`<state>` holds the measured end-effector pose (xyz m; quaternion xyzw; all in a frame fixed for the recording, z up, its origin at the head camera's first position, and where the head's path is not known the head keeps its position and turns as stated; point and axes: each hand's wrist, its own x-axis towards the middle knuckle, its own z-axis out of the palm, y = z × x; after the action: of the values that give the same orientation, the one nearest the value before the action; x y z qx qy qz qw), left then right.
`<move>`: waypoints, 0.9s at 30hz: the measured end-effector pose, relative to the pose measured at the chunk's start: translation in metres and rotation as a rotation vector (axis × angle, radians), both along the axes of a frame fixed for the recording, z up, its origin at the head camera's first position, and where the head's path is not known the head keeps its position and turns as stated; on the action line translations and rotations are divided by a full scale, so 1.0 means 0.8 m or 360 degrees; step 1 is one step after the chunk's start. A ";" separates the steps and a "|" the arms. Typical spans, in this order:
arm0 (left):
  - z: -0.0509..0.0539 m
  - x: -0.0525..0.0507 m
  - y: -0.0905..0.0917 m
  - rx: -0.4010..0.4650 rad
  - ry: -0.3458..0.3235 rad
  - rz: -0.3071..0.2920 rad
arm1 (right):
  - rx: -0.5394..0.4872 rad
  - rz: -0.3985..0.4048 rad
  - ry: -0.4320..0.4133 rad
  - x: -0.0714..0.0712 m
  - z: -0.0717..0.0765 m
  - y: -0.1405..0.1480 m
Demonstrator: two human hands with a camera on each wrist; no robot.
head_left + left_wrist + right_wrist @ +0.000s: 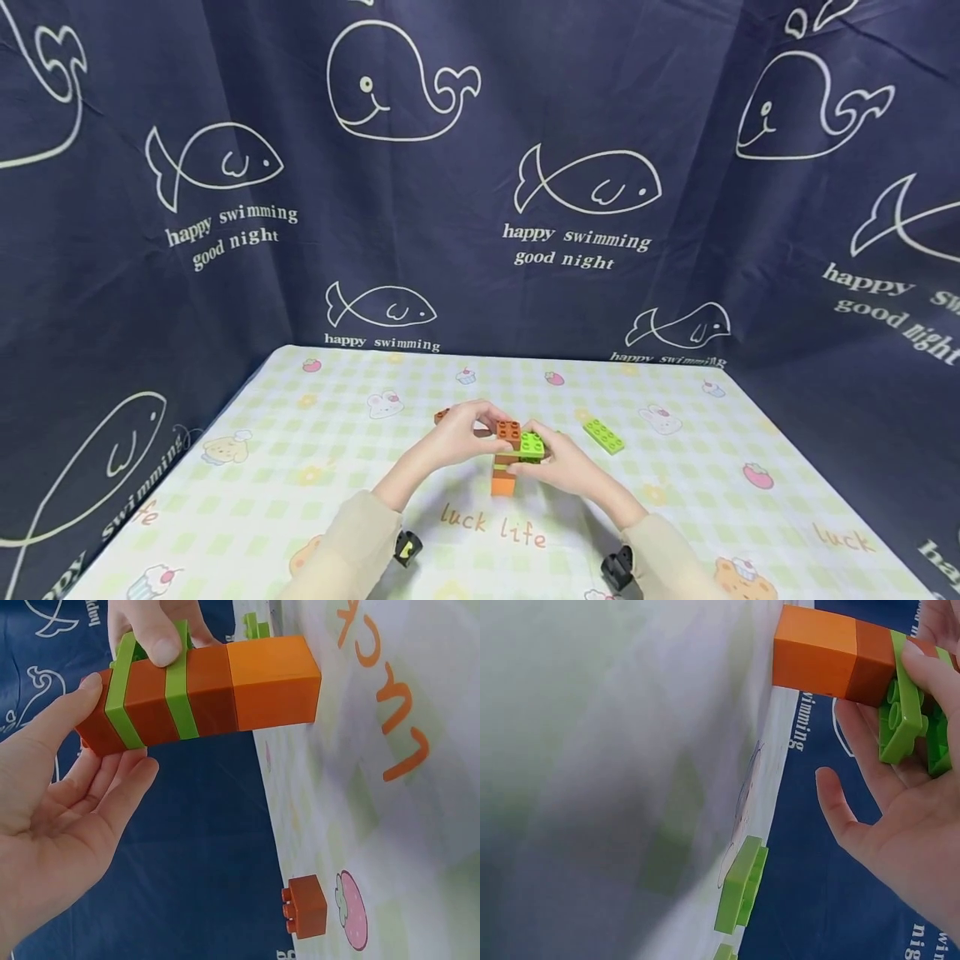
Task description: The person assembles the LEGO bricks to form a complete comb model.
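Observation:
Between the two hands a tower of toy building bricks [503, 484] stands upright in the middle of the table. It has an orange block [274, 681] at its foot, then reddish-brown bricks alternating with two thin green plates [904, 705]. The green plates stick out toward the right-hand side, one above the other. My left hand [461, 435] pinches the topmost brown brick [508, 431] between thumb and fingers. Lower down, my right hand [561, 463] grips the tower near the lower green plate, its thumb on the front. Whether the foot touches the cloth, I cannot tell.
A loose brown brick [308, 906] lies on the table behind the left hand. To the right lies a green studded plate [603, 436]; another green piece [724, 952] shows partly in the right wrist view. A patterned cloth [675, 508] covers the table, with a dark blue curtain [480, 275] behind.

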<state>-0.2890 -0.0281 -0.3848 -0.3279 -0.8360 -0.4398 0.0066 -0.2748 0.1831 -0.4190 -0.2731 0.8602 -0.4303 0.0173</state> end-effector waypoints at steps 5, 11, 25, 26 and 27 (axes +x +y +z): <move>-0.005 -0.002 0.000 -0.0009 -0.0047 0.0015 | -0.0009 -0.0055 -0.0010 -0.001 -0.002 0.002; -0.010 -0.004 0.000 0.0002 -0.0060 0.0043 | -0.0008 -0.0077 -0.0044 -0.001 0.000 0.002; -0.013 -0.003 0.001 0.0017 -0.0066 0.0068 | 0.0159 0.0022 -0.0011 -0.001 0.006 0.016; -0.013 -0.003 0.001 0.0019 -0.0069 0.0069 | 0.0163 0.0034 -0.0014 -0.002 0.006 0.017; -0.013 -0.003 0.001 0.0020 -0.0072 0.0069 | 0.0169 0.0044 -0.0018 -0.002 0.006 0.018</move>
<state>-0.2917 -0.0271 -0.3953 -0.2998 -0.8401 -0.4521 -0.0007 -0.2767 0.1975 -0.4146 -0.2811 0.8779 -0.3853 0.0426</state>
